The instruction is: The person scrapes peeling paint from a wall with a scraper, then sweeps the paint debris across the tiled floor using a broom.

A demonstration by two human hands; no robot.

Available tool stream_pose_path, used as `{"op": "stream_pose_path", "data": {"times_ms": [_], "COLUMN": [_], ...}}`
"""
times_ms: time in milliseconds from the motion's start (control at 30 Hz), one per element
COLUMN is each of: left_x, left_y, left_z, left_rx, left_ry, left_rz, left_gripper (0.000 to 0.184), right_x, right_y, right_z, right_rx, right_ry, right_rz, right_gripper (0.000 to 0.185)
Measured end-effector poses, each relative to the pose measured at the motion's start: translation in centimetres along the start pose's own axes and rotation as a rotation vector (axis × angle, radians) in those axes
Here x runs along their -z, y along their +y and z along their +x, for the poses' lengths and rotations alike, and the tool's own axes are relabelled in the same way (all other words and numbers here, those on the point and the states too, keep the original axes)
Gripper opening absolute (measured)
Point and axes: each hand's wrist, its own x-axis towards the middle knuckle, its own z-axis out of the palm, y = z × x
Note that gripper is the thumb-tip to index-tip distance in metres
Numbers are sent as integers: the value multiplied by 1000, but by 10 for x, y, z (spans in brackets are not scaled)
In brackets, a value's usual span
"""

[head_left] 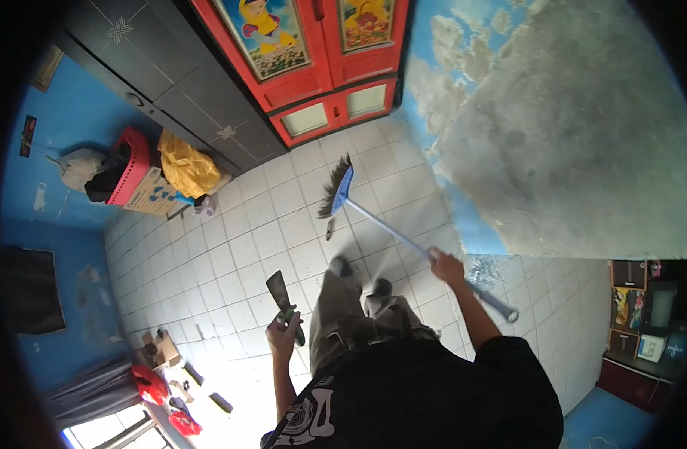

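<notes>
My right hand [448, 268] is wrapped round the pale handle of a broom [384, 224]. Its blue head and dark bristles rest on the white tiles at the upper middle, ahead of my feet. In my left hand [282, 334] is a putty knife [278, 290], its wide dark blade pointing up and away from me and its handle partly covered by my fingers. A small dark, narrow object [329, 229] lies on the tiles just below the bristles; its kind is too small to make out.
A red cabinet [298, 97] with cartoon panels and a grey wardrobe [171, 82] line the far side. The right wall [560, 135] has peeling blue paint and bare grey plaster. Left, a pink basket [137, 161] sits by a yellow bag [185, 168]. Boxes and red bags [150, 385] lie lower left.
</notes>
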Motion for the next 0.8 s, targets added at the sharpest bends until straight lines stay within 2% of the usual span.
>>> {"op": "stream_pose_path", "data": {"times_ms": [33, 100, 133, 233, 300, 367, 467, 500, 567, 633, 700, 800], "left_x": [3, 4, 3, 3, 5, 9, 21, 25, 34, 39, 45, 43], "left_y": [3, 8, 12, 31, 35, 40, 36, 32, 28, 56, 66, 76], "left_z": [0, 8, 16, 56, 81, 104, 142, 156, 178, 196, 217, 245], "left_rx": [14, 52, 72, 47, 57, 64, 60, 68, 49, 68, 85, 87], "left_ry": [18, 22, 17, -35, -8, 30, 46, 46, 69, 66, 52, 27], "left_rz": [9, 25, 24, 140, 49, -52, -11, -11, -28, -89, -12, -85], "left_gripper": [22, 23, 24, 24, 24, 24, 23, 23, 23, 23, 23, 23], "right_x": [-1, 12, 8, 28, 33, 56, 55, 59, 90, 113, 145, 146], "right_y": [-9, -32, -39, -50, -30, -18, 13, 24, 21, 13, -32, -64], "right_z": [24, 68, 90, 148, 177, 176, 171, 162, 138, 118, 91, 94], "right_rx": [74, 121, 128, 80, -13, -130, 62, 52, -146, -140, -140, -152], "right_ry": [84, 111, 211, 112, 1, 13, 264, 253, 65, -8, 19, -54], "right_rz": [-21, -78, -104, -258, -367, -455, -642, -605, -564, -555, -377, -297], "right_gripper": [19, 18, 18, 14, 20, 13, 8, 7, 11, 13, 16, 20]}}
